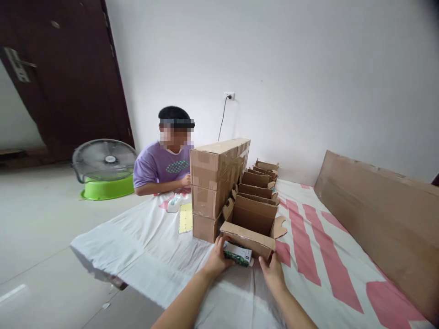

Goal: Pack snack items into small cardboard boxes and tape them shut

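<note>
White-walled room, pale floor, dark door. Surface (144, 256) is covered with a white, pink-striped cloth. Stacked cartons (214, 183) stand mid-surface, with an open carton (252, 224) just right of the stack. Small green-white box (238, 253) lies near-right of the stack, left hand (217, 260) clamped on it. Right hand (272, 272) is beside the box; grip cannot be told.

We look out from a head-worn camera, facing forward and slightly down along our own forearms. Our left hand (216, 260) and right hand (272, 273) sit close at the bottom edge. Beyond them the wide view runs across the striped cloth (308, 237) to the white wall (308, 68).
</note>
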### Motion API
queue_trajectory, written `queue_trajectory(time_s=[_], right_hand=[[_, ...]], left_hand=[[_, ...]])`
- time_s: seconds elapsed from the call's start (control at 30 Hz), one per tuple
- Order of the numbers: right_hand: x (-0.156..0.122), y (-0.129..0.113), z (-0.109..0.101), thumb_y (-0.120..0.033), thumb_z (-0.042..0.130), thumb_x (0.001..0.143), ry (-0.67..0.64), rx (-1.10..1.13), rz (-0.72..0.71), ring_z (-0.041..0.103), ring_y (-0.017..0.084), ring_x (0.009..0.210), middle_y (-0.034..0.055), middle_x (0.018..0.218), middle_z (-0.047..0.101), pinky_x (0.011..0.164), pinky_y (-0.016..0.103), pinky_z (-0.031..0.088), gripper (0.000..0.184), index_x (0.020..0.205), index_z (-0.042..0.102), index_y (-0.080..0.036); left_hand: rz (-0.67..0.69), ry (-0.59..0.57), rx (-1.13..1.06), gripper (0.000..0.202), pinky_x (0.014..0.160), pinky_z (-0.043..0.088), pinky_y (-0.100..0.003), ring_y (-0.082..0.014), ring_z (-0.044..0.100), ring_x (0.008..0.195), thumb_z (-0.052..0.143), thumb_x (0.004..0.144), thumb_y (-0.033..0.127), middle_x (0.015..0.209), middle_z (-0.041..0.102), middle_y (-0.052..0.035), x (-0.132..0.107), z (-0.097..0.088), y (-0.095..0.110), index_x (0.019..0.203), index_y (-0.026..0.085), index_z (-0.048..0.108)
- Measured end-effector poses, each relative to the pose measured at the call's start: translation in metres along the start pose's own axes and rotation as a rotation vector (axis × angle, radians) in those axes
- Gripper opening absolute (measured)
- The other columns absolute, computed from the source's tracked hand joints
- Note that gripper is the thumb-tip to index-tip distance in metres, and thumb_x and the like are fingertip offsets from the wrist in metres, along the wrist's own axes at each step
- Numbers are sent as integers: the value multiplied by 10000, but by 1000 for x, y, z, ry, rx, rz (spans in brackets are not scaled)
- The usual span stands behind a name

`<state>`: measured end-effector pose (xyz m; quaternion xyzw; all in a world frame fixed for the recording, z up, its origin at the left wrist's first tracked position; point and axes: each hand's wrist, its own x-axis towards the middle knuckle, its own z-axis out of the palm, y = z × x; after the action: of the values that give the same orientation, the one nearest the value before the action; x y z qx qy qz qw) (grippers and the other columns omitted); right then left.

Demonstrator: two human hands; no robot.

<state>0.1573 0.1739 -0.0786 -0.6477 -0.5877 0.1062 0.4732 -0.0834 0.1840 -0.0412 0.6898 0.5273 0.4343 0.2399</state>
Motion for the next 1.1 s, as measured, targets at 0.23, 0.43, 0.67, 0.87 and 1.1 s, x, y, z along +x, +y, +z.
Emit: queue_trajectory(time_s=[0.23, 0.43, 0.67, 0.87, 1.1], right_hand=[[-37, 8, 3, -517, 468, 841, 135, 8, -98, 626, 330, 1005, 204, 1111, 629, 889, 499, 503, 512, 1177, 494, -132], [-33, 9, 0, -556, 468, 854, 150, 2, -127, 624, 282, 883, 154, 1000, 630, 804, 436, 523, 452, 1070, 505, -161], [-29, 8, -7, -598, 455, 835, 76, -28, -164, 587, 265, 791, 105, 836, 605, 774, 420, 494, 406, 891, 514, -200], [-24, 9, -14, -603, 463, 777, -44, -32, -184, 565, 283, 749, 132, 800, 605, 749, 440, 472, 420, 843, 531, -194], [-18, 24, -12, -541, 496, 728, -177, -131, -129, 594, 301, 795, 133, 852, 637, 763, 443, 478, 409, 899, 567, -176]], left_hand=[[10, 9, 1, 700, 1058, 406, -456, -303, 498, 1217, 756, 473, 43, 1258, 483, -100, -3, 2, -1, 1110, 187, 503], [-1, 6, 1, 748, 1070, 390, -506, -319, 477, 1254, 766, 505, 93, 1312, 473, -102, -7, 3, -3, 1193, 207, 495], [-76, 13, 22, 944, 1145, 305, -491, -348, 343, 1384, 708, 551, 76, 1483, 341, -186, -26, 5, 2, 1412, 149, 327], [-144, 52, 84, 928, 1148, 324, -461, -360, 342, 1391, 725, 581, 137, 1493, 357, -229, -59, 1, 18, 1429, 87, 352], [-17, 656, 549, 583, 1145, 153, -636, -412, 154, 1454, 736, 718, 306, 1511, 366, -123, -92, -57, 49, 1266, 257, 546]])
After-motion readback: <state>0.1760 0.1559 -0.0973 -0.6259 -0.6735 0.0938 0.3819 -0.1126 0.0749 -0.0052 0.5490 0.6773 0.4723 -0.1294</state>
